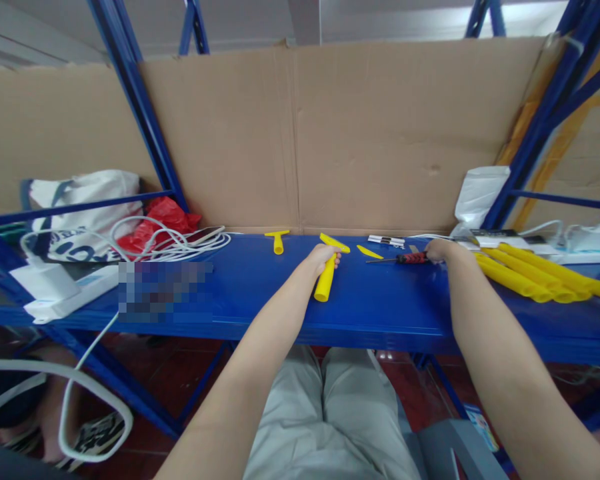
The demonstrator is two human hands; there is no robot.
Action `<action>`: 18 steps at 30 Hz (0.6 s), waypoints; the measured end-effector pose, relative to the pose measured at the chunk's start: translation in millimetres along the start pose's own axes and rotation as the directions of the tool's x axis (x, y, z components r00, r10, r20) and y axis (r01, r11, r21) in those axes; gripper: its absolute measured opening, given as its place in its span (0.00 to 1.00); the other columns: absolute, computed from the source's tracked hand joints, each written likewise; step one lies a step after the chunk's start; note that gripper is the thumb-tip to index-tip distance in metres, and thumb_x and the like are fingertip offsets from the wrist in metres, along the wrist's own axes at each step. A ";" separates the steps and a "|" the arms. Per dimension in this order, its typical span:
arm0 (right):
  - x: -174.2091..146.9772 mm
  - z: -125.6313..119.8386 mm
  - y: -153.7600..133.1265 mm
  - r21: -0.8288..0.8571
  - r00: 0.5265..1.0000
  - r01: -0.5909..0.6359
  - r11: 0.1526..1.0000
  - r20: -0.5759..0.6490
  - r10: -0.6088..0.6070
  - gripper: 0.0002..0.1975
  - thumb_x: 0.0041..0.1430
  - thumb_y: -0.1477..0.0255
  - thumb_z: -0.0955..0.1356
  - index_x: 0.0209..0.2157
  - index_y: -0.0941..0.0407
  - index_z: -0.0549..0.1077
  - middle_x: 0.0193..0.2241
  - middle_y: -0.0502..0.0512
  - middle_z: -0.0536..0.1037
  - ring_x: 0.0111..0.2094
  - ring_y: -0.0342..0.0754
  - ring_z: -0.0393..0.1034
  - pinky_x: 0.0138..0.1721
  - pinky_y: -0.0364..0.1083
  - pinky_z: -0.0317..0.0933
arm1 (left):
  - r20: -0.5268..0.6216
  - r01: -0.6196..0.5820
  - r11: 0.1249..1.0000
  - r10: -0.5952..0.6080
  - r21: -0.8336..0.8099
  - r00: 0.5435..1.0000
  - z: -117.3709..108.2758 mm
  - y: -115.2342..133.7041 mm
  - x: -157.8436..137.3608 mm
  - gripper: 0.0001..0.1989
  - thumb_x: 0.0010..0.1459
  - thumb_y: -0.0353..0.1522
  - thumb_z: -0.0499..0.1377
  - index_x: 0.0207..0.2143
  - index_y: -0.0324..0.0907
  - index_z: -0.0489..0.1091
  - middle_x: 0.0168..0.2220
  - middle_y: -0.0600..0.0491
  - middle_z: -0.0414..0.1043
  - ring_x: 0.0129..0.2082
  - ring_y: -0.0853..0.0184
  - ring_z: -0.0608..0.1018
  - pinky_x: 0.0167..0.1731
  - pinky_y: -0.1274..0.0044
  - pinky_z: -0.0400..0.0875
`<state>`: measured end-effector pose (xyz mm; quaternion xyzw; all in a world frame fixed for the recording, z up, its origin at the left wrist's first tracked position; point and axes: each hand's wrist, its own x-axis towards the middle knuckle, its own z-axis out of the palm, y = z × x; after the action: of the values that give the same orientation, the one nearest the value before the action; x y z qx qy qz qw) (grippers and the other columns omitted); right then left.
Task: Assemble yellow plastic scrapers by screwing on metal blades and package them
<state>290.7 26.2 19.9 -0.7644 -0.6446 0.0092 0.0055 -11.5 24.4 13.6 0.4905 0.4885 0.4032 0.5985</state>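
My left hand (326,257) is closed around a yellow T-shaped piece (324,285). Its round tube points toward me, and a flat crossbar shows beyond my fingers. At the right, my right hand (437,251) is closed at the end of a screwdriver (413,258) with a red and black handle; its thin shaft points left, and my fingers are partly hidden. Between the hands lies a flat yellow blade-like piece (369,252). Another yellow T-shaped piece (279,243) rests farther back on the left.
Several yellow tubes (535,273) lie on the blue shelf (380,307) at the right. A white power strip (75,293), coiled white cable (195,247), red bag (163,223) and white cloth bag (95,200) sit left. Cardboard (380,140) stands behind, between blue posts (140,100).
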 end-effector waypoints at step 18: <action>-27.6 -13.2 -39.1 0.783 0.974 0.225 0.579 -0.191 -0.120 0.19 0.43 0.56 0.74 0.25 0.57 0.70 0.17 0.51 0.71 0.18 0.41 0.63 0.18 0.41 0.60 | -0.014 0.063 0.998 -0.063 -0.006 0.998 -9.7 -3.1 10.3 0.07 0.59 0.21 0.51 0.32 0.34 0.67 0.14 0.59 0.59 0.12 0.75 0.61 0.14 0.83 0.55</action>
<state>247.8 5.6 34.0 -0.6130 -0.6417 0.2517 0.3862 -19.0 35.5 8.2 0.4702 0.5069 0.3890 0.6088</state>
